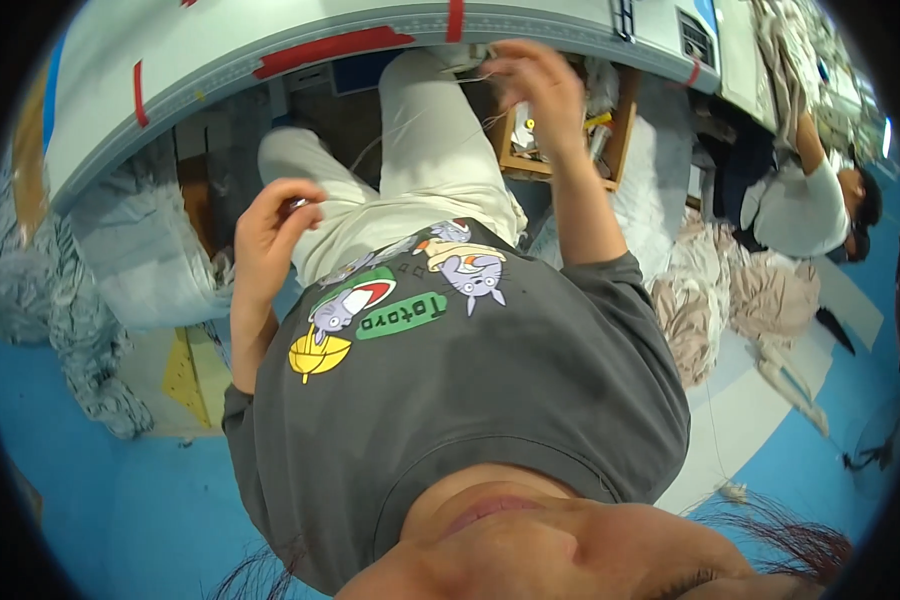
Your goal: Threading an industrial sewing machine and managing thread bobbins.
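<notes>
My left hand is held over the left side of my lap, its fingers curled together. A small dark, shiny bit shows between them, too little to name. My right hand is raised by the table's front edge, above an open drawer, its fingers bent inward and slightly blurred. A thin white thread reaches its fingertips, which look pinched on it. Loose pale strands cross my light trousers between the two hands.
A white table with red tape on its edge runs across the front. Under it, a wooden drawer holds small items. Piled fabric lies left and right. Another person works at the far right.
</notes>
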`<state>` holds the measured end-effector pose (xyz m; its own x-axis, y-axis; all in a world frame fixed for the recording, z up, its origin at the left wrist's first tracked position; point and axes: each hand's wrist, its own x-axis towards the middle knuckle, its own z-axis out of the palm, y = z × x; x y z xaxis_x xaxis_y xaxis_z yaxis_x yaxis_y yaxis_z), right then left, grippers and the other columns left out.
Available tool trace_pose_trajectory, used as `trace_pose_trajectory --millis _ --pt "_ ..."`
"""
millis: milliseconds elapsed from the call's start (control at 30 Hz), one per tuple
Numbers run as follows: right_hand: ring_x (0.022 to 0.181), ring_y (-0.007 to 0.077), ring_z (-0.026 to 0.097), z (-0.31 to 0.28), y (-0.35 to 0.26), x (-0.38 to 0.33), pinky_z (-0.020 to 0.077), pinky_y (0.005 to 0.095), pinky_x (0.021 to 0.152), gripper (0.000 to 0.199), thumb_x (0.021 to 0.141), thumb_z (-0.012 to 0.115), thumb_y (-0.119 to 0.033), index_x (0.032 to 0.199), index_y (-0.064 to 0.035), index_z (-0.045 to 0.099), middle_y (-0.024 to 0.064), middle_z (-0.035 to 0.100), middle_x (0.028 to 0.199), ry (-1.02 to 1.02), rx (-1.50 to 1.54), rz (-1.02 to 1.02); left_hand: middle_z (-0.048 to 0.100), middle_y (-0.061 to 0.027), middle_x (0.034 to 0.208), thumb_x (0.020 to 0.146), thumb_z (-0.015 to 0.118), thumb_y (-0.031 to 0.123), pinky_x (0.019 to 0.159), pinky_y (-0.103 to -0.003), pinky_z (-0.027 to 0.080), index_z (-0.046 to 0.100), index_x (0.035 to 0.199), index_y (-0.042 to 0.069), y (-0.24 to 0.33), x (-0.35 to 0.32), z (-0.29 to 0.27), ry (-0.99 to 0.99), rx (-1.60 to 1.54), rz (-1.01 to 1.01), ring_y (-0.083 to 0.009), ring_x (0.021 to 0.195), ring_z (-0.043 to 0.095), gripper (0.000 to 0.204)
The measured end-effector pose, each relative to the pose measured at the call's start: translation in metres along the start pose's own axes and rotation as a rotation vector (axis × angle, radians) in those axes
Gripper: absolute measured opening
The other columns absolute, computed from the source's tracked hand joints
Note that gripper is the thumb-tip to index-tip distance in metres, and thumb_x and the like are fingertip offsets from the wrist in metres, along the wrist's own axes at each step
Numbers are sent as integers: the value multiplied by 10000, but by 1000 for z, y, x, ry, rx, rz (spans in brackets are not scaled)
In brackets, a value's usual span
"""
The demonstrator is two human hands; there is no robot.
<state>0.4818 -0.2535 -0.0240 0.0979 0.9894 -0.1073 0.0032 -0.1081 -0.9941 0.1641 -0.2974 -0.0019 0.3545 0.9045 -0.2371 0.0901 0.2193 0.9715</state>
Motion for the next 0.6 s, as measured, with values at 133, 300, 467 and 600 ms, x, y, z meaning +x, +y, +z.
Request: trace_pose_trajectory --millis 133,300,467,600 --pt "639 60 520 88 -25 -43 445 211 555 299 900 458 -119 1177 -26 521 58 589 1016 -668 94 223 614 -77 870 817 573 -1 648 -218 470 578 934 -25 14 9 13 0 110 65 -110 715 594 119" --pt "568 67 521 92 -20 -39 449 202 496 174 896 445 -84 978 -6 577 12 541 759 -847 229 386 612 -69 865 823 582 20 655 -213 470 587 940 -7 14 3 3 10 35 65 -97 717 587 121" --pt "604 46 520 76 -12 -26 447 185 501 200 903 457 -110 1009 6 581 23 579 816 -549 159 242 598 -72 890 816 567 -7 650 -220 466 578 941 -11 11 -2 -5 -39 -17 51 -99 731 577 125" --pt "629 27 460 98 -14 -33 384 175 515 373 896 499 -197 1245 -66 481 -12 561 824 -659 0 255 595 -76 895 811 564 -14 635 -226 469 580 930 -18 18 8 6 -46 240 131 -112 726 580 120"
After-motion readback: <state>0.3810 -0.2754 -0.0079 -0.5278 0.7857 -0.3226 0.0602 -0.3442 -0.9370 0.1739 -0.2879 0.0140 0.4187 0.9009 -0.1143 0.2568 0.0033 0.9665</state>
